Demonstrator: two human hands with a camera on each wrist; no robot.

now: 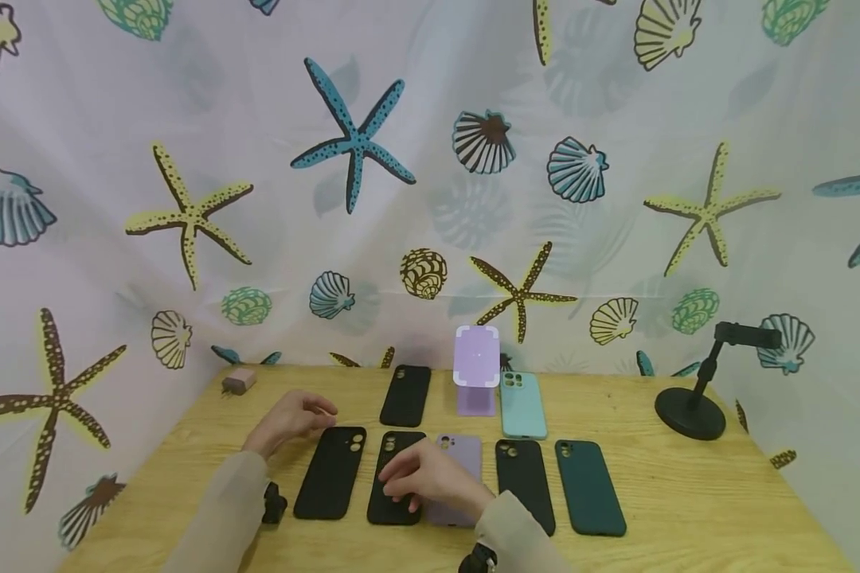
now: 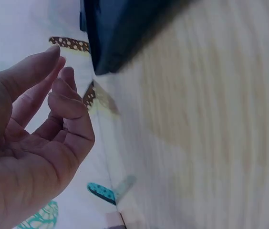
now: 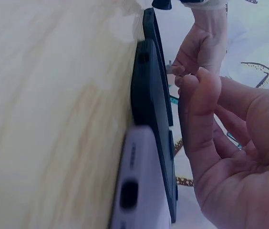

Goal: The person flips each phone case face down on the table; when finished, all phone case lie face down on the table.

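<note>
Black accounts for four of the seven phone cases (image 3: pixel 146 86) laid flat on the wood-grained surface (image 1: pixel 717 493). Front row, from the left: the leftmost black case (image 1: pixel 328 477), the second black case (image 1: pixel 383 510), the lilac case (image 1: pixel 466 451), the third black case (image 1: pixel 526 489) and the dark teal case (image 1: pixel 591 487). Back row: the rear black case (image 1: pixel 405 398) and the light blue case (image 1: pixel 525 410), with an upright lilac piece (image 1: pixel 476 358) between them.

Left grip (image 1: pixel 295 414): released, fingers loosely bent, nothing held. It is just beyond the top edge of the leftmost black case; the left wrist view shows a gap between the fingertips and a dark case corner. Right grip (image 1: pixel 430 477): likewise released and holding nothing — positioned above the second black case and the lilac case. The right wrist view shows no case between its fingers.

Step in hand, as judged: arranging the cases in rows, at a pause between placing one and handling another. The next move, in this inspector's opinion, calls for the right grip to widen and settle on one case's long edges. The second black and lilac cases lie close together — a careless pinch could shift the neighbour.
</note>
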